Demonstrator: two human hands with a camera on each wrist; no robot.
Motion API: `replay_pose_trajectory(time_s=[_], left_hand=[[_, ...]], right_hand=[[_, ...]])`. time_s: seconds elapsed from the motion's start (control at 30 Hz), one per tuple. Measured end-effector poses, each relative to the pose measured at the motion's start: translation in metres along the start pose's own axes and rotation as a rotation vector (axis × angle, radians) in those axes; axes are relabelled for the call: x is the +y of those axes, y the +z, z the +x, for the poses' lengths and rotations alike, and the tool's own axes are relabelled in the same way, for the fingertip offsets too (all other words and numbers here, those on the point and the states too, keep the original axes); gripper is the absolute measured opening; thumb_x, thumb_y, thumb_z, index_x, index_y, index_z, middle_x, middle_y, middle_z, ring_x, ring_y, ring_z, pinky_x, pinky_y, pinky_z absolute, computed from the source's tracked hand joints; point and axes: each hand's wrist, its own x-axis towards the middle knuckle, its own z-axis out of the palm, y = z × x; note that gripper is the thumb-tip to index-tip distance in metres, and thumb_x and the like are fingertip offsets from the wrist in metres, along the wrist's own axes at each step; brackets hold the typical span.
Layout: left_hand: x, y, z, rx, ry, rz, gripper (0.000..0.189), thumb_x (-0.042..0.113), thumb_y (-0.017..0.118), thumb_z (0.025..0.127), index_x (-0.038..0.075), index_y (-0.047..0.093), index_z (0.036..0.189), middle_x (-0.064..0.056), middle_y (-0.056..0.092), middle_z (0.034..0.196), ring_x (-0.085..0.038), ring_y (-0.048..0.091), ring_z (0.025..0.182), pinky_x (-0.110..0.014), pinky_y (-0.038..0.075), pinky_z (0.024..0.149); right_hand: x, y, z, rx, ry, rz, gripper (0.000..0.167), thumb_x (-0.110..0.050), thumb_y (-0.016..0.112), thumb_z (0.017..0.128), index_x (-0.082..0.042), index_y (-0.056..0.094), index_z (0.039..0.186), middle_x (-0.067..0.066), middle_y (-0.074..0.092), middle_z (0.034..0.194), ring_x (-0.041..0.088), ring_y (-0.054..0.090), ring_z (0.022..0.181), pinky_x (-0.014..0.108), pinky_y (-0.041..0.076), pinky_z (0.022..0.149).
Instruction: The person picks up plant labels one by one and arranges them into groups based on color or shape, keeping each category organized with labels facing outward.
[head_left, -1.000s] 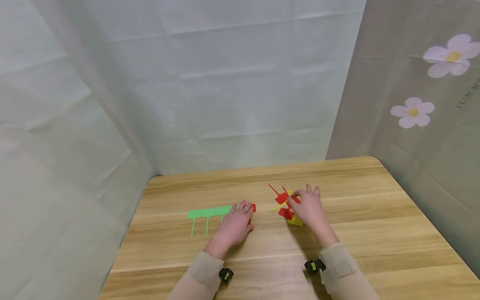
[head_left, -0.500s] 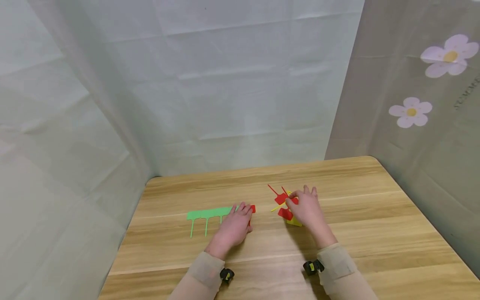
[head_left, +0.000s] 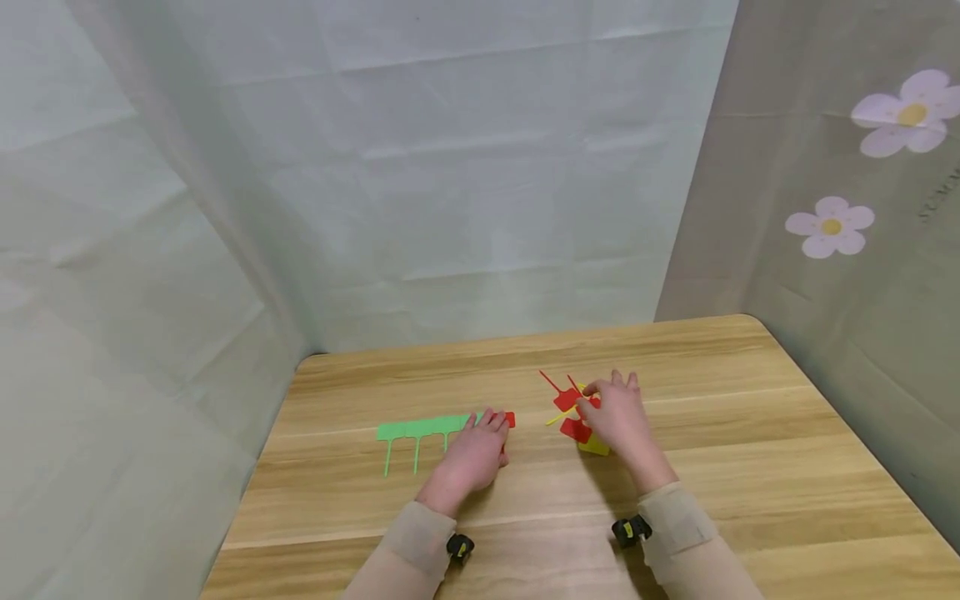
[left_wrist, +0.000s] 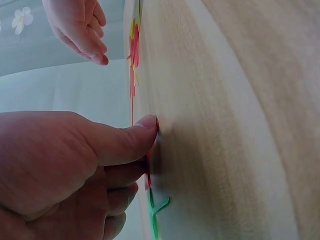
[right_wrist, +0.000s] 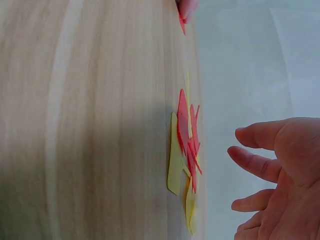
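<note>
Head view. Wooden table (head_left: 720, 467). On it, one row of green T-shaped labels (head_left: 427, 427), set edge to edge with stems toward the person, apparently so their top edges make one line; a red T-shaped label (head_left: 511, 420) at the right end. Left hand (head_left: 472, 457), fingers laid over the join, likely to stop the light labels shifting. To the right, one loose pile: red labels (head_left: 576, 431) and yellow labels (head_left: 595, 445), overlapping, stems at mixed angles. Right hand (head_left: 621, 417) over the pile.

Left wrist view. Left thumb (left_wrist: 112, 142) pressed down by its tip on the red label; the other fingers rest beside it, pinning rather than lifting, it seems.

Right wrist view. Right hand apart from the pile, nothing held; thumb and index finger (right_wrist: 255, 162) a narrow gap apart, seemingly shaped for thin stock.
</note>
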Motion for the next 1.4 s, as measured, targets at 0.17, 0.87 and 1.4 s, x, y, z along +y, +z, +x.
replay_pose_trajectory(time_s=[0.17, 0.87, 1.4], left_hand=[[0.001, 0.0, 0.001, -0.012, -0.015, -0.005, 0.059, 0.027, 0.067, 0.107, 0.001, 0.051, 0.158, -0.012, 0.044, 0.167, -0.032, 0.033, 0.158, -0.05, 0.027, 0.129], [0.006, 0.002, 0.003, -0.007, -0.003, -0.028, 0.06, 0.027, 0.068, 0.107, 0.001, 0.051, 0.158, -0.012, 0.045, 0.167, -0.032, 0.034, 0.158, -0.051, 0.027, 0.129], [0.009, 0.001, 0.001, 0.003, 0.001, -0.018, 0.057, 0.024, 0.067, 0.107, 0.001, 0.052, 0.157, -0.013, 0.044, 0.167, -0.032, 0.036, 0.157, -0.049, 0.029, 0.128]], right_hand=[[-0.002, 0.002, 0.006, -0.011, -0.024, -0.087, 0.039, -0.027, 0.071, 0.103, 0.001, 0.072, 0.13, 0.044, 0.032, 0.161, 0.068, 0.01, 0.152, 0.071, 0.018, 0.124], [-0.026, 0.048, 0.014, -0.017, -0.201, 0.153, 0.053, -0.024, 0.074, 0.103, -0.005, 0.061, 0.15, 0.031, 0.04, 0.164, 0.051, 0.031, 0.155, 0.067, 0.034, 0.121], [-0.024, 0.046, 0.008, 0.119, -0.087, -0.173, 0.058, -0.017, 0.079, 0.097, 0.012, 0.059, 0.143, 0.043, 0.035, 0.16, 0.062, 0.021, 0.153, 0.066, 0.025, 0.125]])
